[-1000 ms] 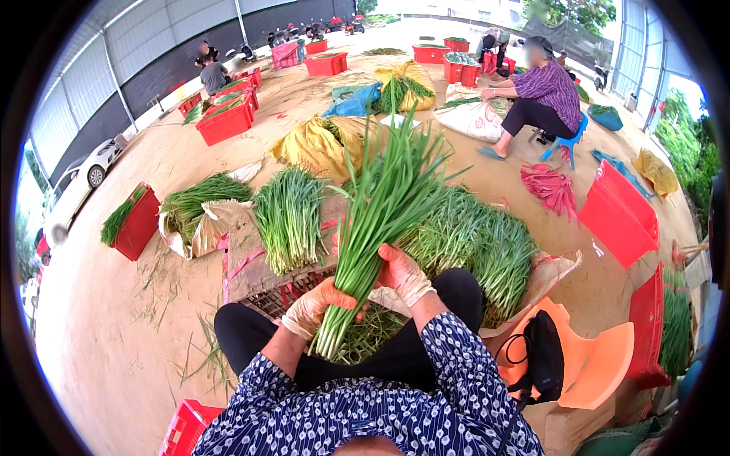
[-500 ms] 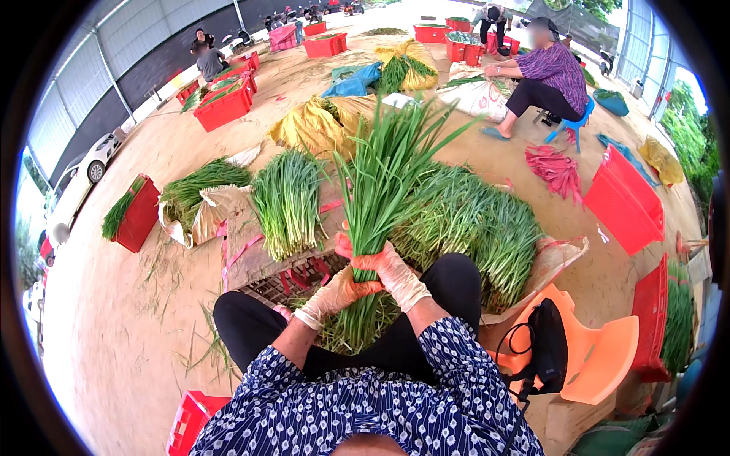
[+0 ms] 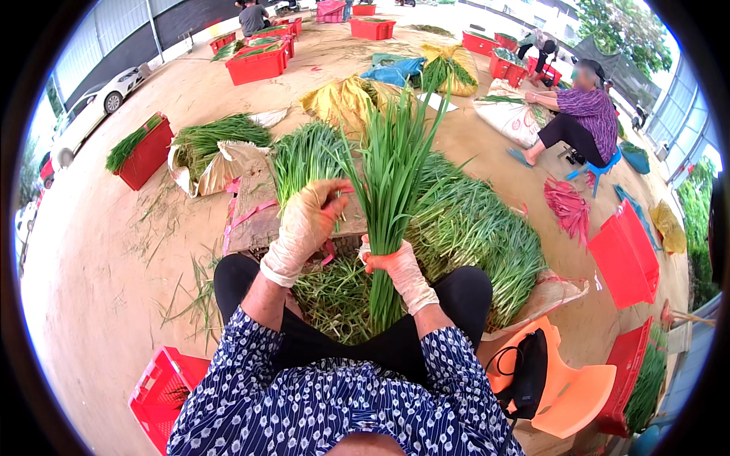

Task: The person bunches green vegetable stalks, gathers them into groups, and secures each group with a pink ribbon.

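Upright above my lap stands a bunch of garlic chives [image 3: 391, 190], its long flat leaves fanning out at the top. My gloved right hand [image 3: 391, 266] is wrapped round its stems at mid-height. Higher up on its left side, my gloved left hand [image 3: 304, 228] is raised with curled fingers, the tips close to the outer leaves; whatever is between them is too small to make out. Both gloves are pale and thin, with reddish fingers. Loose chive trimmings [image 3: 334, 292] lie below, between my knees. Just beyond my left hand rests a neat pile of chives [image 3: 308, 156].
A large heap of chives [image 3: 475, 228] lies on sacking at my right. An orange chair [image 3: 578, 395] bearing a black bag [image 3: 528, 368] stands near my right side. Red crates [image 3: 148, 156] and yellow sacks [image 3: 342, 106] lie around. A seated person [image 3: 585, 114] works at the far right.
My left hand has let go of the stems and risen to the left of the leaves. The right hand still grips the bunch. The view has shifted slightly.
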Demonstrator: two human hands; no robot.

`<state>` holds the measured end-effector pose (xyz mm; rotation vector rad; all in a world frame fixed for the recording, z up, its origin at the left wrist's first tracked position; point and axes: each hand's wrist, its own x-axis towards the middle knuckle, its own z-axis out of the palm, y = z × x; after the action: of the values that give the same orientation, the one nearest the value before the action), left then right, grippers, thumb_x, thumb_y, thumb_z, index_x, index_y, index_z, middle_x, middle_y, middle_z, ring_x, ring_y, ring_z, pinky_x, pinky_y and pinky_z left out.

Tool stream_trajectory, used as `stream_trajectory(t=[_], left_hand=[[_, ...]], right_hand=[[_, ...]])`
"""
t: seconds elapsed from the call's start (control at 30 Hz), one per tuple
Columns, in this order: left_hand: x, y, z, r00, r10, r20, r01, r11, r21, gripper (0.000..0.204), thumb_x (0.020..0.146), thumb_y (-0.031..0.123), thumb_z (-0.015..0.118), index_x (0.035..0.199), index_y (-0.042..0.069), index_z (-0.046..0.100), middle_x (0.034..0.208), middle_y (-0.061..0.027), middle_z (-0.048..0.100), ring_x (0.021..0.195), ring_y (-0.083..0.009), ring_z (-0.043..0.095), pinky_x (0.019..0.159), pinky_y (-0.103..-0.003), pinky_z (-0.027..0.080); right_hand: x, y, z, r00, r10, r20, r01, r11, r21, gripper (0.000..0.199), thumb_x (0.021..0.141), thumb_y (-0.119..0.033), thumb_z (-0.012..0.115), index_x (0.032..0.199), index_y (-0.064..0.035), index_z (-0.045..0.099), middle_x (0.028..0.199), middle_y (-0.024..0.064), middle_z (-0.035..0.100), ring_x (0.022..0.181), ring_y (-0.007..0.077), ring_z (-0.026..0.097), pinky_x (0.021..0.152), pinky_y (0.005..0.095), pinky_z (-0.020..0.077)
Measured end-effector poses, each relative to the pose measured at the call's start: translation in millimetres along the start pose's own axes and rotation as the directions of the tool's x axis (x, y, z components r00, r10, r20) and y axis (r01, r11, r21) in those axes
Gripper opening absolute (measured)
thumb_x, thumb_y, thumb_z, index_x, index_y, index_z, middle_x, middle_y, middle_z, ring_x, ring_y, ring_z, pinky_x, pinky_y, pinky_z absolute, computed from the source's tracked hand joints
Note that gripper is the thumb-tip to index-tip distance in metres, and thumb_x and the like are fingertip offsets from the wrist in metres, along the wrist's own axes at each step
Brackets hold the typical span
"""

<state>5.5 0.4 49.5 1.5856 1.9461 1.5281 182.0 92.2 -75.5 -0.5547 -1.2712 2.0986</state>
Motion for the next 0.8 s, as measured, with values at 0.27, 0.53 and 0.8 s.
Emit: stream_trajectory(t=[0.27, 0.53, 0.8], left_hand=[[23.8, 12.5, -14.0, 0.894, 0.361, -0.265, -0.336, 0.932, 0.135, 0.022, 0.089, 0.006, 0.072, 0.110, 0.007, 0.071, 0.088, -0.0113, 0.067, 0.075, -0.0249, 0.066, 0.069, -0.033, 0.052], [37.5, 4.6, -13.8, 0.912, 0.404, 0.072, -0.395, 0.816, 0.421, 0.028, 0.091, 0.021, 0.068, 0.117, 0.009, 0.069, 0.095, -0.0139, 0.070, 0.085, -0.0338, 0.068, 0.073, -0.041, 0.055], [37.7, -30.6, -8.1, 0.939, 0.306, 0.157, -0.342, 0.773, 0.534, 0.032, 0.088, 0.016, 0.068, 0.118, 0.005, 0.067, 0.095, -0.0159, 0.071, 0.087, -0.0351, 0.069, 0.075, -0.043, 0.055]], right_hand=[[0.0, 10.8, 7.4, 0.996, 0.093, 0.004, -0.091, 0.983, -0.161, 0.042, 0.075, 0.014, 0.071, 0.116, 0.0031, 0.066, 0.098, 0.0111, 0.070, 0.080, 0.0196, 0.068, 0.062, 0.0316, 0.0562], [3.8, 30.7, -0.5, 0.990, 0.138, 0.017, -0.124, 0.937, -0.328, 0.040, 0.077, 0.012, 0.072, 0.115, 0.0029, 0.066, 0.097, 0.0092, 0.070, 0.080, 0.0179, 0.070, 0.062, 0.0299, 0.0575], [7.6, 36.1, -0.5, 0.989, 0.150, 0.000, -0.141, 0.931, -0.337, 0.040, 0.077, 0.011, 0.074, 0.116, 0.0018, 0.066, 0.097, 0.0096, 0.071, 0.080, 0.0169, 0.070, 0.063, 0.0292, 0.0584]])
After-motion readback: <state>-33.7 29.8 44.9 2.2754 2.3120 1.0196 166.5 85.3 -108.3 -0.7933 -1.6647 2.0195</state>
